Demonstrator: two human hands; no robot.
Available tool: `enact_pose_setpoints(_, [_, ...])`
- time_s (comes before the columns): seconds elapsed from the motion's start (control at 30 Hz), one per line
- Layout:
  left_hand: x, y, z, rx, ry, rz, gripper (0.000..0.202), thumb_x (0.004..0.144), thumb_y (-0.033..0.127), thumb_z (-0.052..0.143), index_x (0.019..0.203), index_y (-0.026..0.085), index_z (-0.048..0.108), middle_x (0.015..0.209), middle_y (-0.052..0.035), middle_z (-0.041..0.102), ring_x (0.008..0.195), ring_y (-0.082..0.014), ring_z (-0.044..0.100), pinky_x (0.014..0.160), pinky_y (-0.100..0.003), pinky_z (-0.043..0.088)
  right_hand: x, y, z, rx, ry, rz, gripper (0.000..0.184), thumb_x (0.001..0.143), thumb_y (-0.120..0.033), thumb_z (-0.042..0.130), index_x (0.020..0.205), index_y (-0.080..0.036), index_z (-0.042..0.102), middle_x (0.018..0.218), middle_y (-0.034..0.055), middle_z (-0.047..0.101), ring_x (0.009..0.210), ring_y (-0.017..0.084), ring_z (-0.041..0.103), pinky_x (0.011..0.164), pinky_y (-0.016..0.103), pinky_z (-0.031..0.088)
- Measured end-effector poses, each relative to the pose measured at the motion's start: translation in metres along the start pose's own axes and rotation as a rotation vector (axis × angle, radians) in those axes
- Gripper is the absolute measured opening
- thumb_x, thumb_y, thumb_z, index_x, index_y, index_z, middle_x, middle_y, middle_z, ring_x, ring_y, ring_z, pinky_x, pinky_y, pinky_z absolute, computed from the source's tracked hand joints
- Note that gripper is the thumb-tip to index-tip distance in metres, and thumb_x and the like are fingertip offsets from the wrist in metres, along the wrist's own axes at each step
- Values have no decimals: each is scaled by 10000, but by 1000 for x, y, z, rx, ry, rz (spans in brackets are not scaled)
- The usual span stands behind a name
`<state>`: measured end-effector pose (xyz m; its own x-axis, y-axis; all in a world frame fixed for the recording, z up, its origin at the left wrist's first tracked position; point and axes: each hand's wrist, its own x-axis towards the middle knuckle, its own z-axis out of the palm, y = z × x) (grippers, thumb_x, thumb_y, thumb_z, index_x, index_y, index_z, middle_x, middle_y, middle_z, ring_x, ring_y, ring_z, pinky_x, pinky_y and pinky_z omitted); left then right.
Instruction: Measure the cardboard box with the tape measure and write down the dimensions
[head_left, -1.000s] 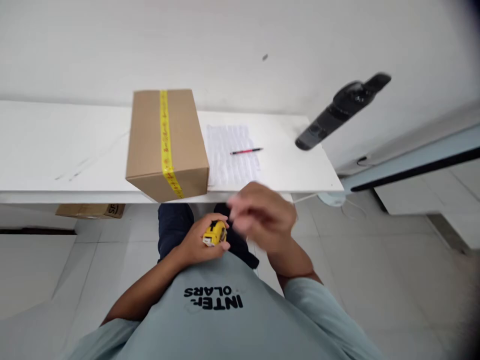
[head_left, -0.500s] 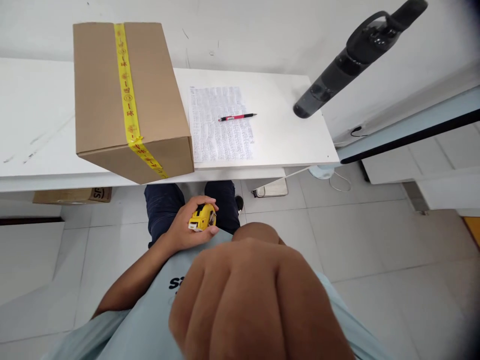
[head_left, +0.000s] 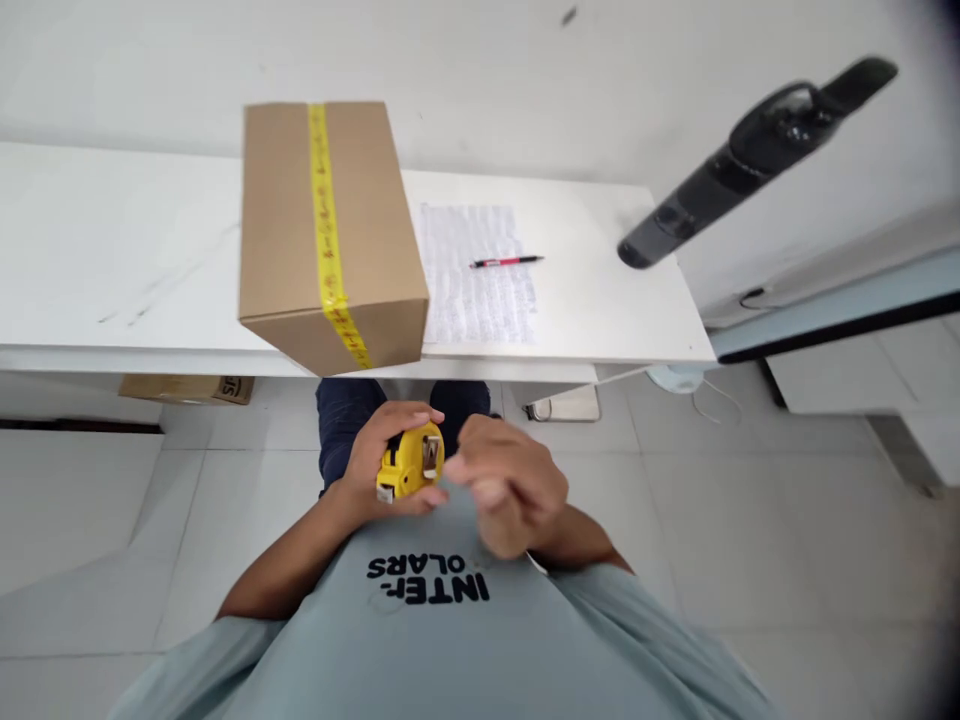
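My left hand [head_left: 375, 462] is closed around a yellow tape measure [head_left: 409, 464] in front of my belly. My right hand [head_left: 510, 482] hovers just right of it, fingers curled and slightly blurred, close to the tape measure's case; whether it touches is unclear. A brown cardboard box [head_left: 326, 230] sealed with yellow tape sits on the white table [head_left: 112, 270], jutting over its near edge. A printed sheet of paper [head_left: 480, 290] lies right of the box with a red pen [head_left: 506, 262] on it.
A dark handheld device [head_left: 757, 160] sticks out over the table's right end. Another cardboard box [head_left: 187, 388] lies on the tiled floor under the table. A white round object with a cable [head_left: 675, 378] sits on the floor at right.
My right hand dropped from close to the camera down to beside the tape measure. My left hand turned the tape measure a little. The view shifted.
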<state>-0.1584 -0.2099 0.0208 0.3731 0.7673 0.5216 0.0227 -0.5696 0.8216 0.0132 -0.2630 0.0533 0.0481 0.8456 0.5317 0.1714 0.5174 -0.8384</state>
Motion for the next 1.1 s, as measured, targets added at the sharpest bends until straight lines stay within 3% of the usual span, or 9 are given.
enact_pose_setpoints(0.1, [11, 8, -11, 36, 154, 313, 896, 684, 742, 755, 1403, 298, 457, 1166, -97, 694, 1011, -229, 683, 893, -393, 552, 14, 19, 13, 297, 25, 310, 380, 1006, -577, 446, 1184, -343, 685, 865, 24, 647, 628, 159, 550, 553, 311, 475])
enact_pose_setpoints(0.17, [21, 12, -16, 122, 171, 398, 966, 637, 817, 718, 1415, 313, 442, 1147, -85, 706, 995, -236, 695, 1047, -470, 479, 17, 25, 18, 523, -207, 542, 503, 929, -682, 528, 1255, -318, 649, 895, 23, 642, 603, 138, 522, 515, 277, 444])
enact_pose_setpoints(0.3, [36, 27, -28, 298, 64, 216, 926, 727, 794, 654, 1464, 305, 378, 1365, -129, 610, 1316, -298, 553, 1207, -544, 294, 20, 25, 27, 712, -332, 654, 459, 816, -668, 706, 1054, -276, 703, 755, -13, 595, 526, 113, 451, 475, 251, 401])
enact_pose_setpoints(0.47, [33, 53, -54, 330, -8, -255, 519, 923, 608, 579, 1296, 247, 566, 1287, -104, 644, 1221, -265, 576, 1098, -451, 400, 40, 22, 23, 525, -36, 472, 382, 850, -581, 723, 1080, -282, 661, 802, -23, 615, 557, 101, 446, 493, 226, 407])
enact_pose_setpoints(0.63, [23, 54, -59, -114, -128, -488, 558, 968, 691, 373, 886, 199, 623, 870, -59, 661, 842, -189, 616, 796, -324, 482, 58, 13, 10, 175, -294, 176, 426, 915, -582, 635, 1177, -247, 612, 958, 45, 657, 798, 181, 592, 709, 313, 537])
enact_pose_setpoints(0.8, [20, 47, -57, -365, -30, -625, 576, 818, 755, 601, 698, 197, 530, 580, 33, 473, 522, -101, 433, 530, -257, 390, 62, 11, 13, 215, -412, 73, 444, 945, -544, 614, 1277, -254, 559, 1012, 62, 678, 772, 178, 649, 704, 334, 582])
enact_pose_setpoints(0.87, [24, 51, -73, -396, 82, -626, 556, 781, 702, 688, 639, 199, 499, 521, 49, 425, 489, -93, 418, 504, -245, 387, 71, 18, 9, 296, -315, 73, 430, 909, -536, 675, 1248, -284, 590, 938, 24, 669, 633, 137, 604, 577, 285, 559])
enact_pose_setpoints(1.03, [48, 48, -154, -330, 662, -459, 553, 718, 510, 798, 526, 207, 376, 467, 71, 314, 463, -79, 393, 579, -246, 493, 121, 48, -22, 405, 315, 62, 429, 750, -583, 815, 1065, -321, 689, 851, -26, 600, 615, 98, 546, 459, 186, 441])
enact_pose_setpoints(1.1, [58, 37, -182, -337, 768, -526, 479, 722, 464, 780, 558, 211, 408, 497, 68, 325, 476, -80, 390, 562, -236, 492, 137, 61, -31, 418, 366, 97, 441, 730, -590, 824, 1054, -316, 704, 859, -27, 586, 657, 92, 549, 500, 182, 442])
